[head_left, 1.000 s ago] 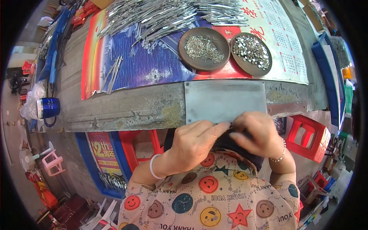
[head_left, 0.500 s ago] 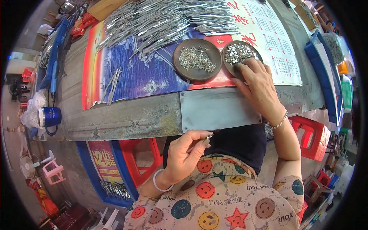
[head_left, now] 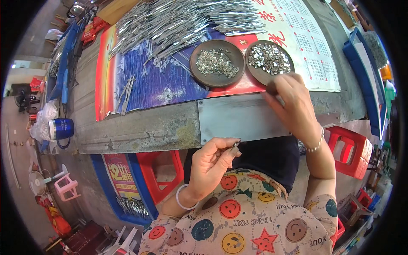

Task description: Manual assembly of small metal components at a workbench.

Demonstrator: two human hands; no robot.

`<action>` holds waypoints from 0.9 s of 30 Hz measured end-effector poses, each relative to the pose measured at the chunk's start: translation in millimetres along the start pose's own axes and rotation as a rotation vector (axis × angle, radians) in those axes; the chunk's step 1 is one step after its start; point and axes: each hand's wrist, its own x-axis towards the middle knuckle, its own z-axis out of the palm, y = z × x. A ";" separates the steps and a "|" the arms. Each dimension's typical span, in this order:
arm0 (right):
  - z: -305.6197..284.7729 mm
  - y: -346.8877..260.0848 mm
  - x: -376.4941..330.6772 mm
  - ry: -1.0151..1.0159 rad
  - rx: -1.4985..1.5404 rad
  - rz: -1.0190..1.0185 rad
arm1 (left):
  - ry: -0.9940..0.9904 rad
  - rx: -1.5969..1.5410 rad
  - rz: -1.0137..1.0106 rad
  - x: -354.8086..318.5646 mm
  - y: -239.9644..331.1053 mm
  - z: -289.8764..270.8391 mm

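My left hand (head_left: 212, 163) is held over my lap, just in front of the table edge. Its thumb and index finger pinch a small metal piece (head_left: 236, 144), mostly hidden by the fingertips. My right hand (head_left: 293, 102), blurred by motion, hovers above the grey metal plate (head_left: 238, 117), near the front rim of the right dish (head_left: 260, 75). Its fingers are curled in, with a dark spot at the tips; anything they hold is too small to make out. Shiny round metal discs (head_left: 268, 58) fill that dish. Beside it, the left dish (head_left: 197, 76) contains small metal pins (head_left: 216, 63).
A large heap of thin metal strips (head_left: 178, 25) covers the back of the table on a printed calendar sheet (head_left: 148, 89). Several loose strips (head_left: 126, 95) lie at the left. A blue mug (head_left: 63, 128) stands by the left edge; a blue tray (head_left: 367, 72) is at the right.
My right hand has drawn back from the disc dish toward me, uncovering the discs. My left hand, still pinching the small metal piece, has shifted slightly up and right in the view.
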 end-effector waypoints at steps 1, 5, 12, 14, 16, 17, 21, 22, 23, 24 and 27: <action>-6.2 -7.8 -6.9 0.009 0.135 0.008 | 0.013 -0.022 -0.013 1.2 0.3 3.1; -18.0 -34.2 -34.7 -0.034 0.511 -0.076 | -0.080 -0.103 0.029 5.0 -10.3 4.2; 0.5 -35.4 -65.4 0.048 0.695 0.000 | -0.148 -0.028 0.009 14.5 -12.7 30.0; 3.1 -34.4 -68.1 0.127 0.673 -0.015 | -0.181 -0.069 0.012 14.5 -16.4 33.7; 3.1 -31.7 -70.8 0.166 0.659 -0.007 | -0.194 -0.068 0.022 14.4 -19.5 37.9; 2.3 -29.7 -72.3 0.200 0.646 -0.003 | -0.200 -0.070 0.032 14.4 -21.3 40.8; 5.3 -27.2 -78.6 0.253 0.719 0.026 | -0.185 -0.052 0.057 8.7 -24.7 45.7; 10.3 -26.6 -82.4 0.234 0.743 0.059 | -0.175 -0.075 0.025 8.3 -27.7 44.8; 10.9 -27.8 -83.1 0.247 0.790 0.075 | -0.154 -0.077 0.041 7.5 -27.8 46.0; 10.7 -28.0 -83.3 0.275 0.860 0.088 | -0.166 -0.083 0.060 7.6 -28.0 46.1; 7.9 -27.2 -92.3 0.129 1.199 0.254 | -0.194 -0.097 0.086 8.3 -21.4 51.4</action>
